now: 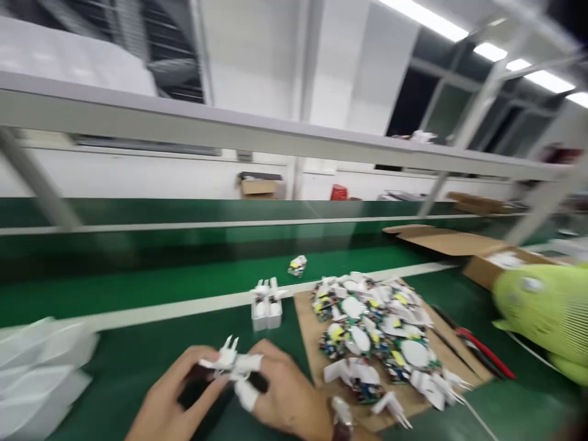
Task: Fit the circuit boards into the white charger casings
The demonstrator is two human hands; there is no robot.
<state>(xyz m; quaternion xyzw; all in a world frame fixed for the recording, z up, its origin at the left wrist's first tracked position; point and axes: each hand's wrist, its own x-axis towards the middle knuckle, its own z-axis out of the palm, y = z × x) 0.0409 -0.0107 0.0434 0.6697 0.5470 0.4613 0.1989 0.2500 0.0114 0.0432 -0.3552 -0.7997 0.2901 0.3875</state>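
Head view: pronged white piece (225,358) blurry between hands (287,389).

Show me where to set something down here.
Bare green bench lies between the white containers at left and the left hand, and beyond the white strip, left of the lone circuit board. The right is crowded: circuit boards heap over the cardboard sheet, with a red tool beside it.

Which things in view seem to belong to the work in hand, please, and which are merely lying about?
Likely part of the work:
white two-pronged part, between left hand and right hand;
paired white pronged housings;
piled circuit boards;
perhaps the red-handled tool.

Seemingly just lying about:
lime-green rounded object;
distant red object.
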